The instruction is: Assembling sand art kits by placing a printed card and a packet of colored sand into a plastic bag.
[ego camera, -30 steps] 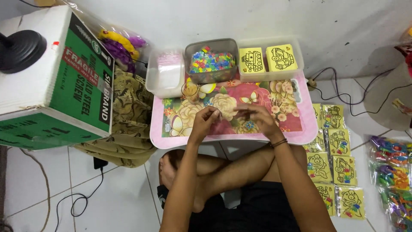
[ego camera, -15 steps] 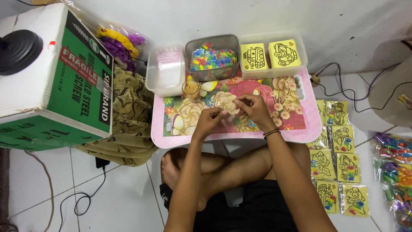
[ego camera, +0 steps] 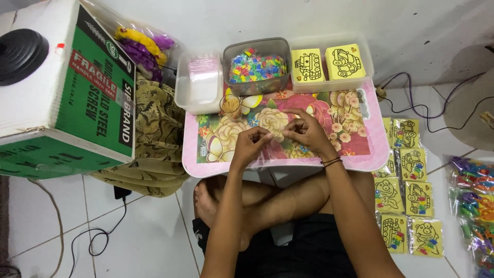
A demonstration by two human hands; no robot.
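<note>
My left hand [ego camera: 251,145] and my right hand [ego camera: 306,132] meet over the middle of a pink tray table with a flower print [ego camera: 370,154]. Their fingertips almost touch. Both pinch a thin clear plastic sleeve [ego camera: 275,160] that hangs toward the table's near edge; what is in it is too small to tell. Behind the hands stand a small cup of wooden sticks [ego camera: 231,106], a grey tub of colourful plastic pieces [ego camera: 256,67], a clear tub with a pink-white stack [ego camera: 203,82] and a clear tub holding two yellow picture cards [ego camera: 329,64]. My crossed legs lie under the table.
A large green and white cardboard box [ego camera: 92,103] with a black round object [ego camera: 20,54] on top stands at the left, beside a patterned cloth [ego camera: 154,149]. Several bagged yellow cards [ego camera: 411,198] and bags of colourful pieces [ego camera: 473,190] lie on the floor at the right. Cables [ego camera: 427,105] run there.
My right hand has moved up from the table's near edge toward its middle, and my left hand has closed in on it. The fingertips are now close together.
</note>
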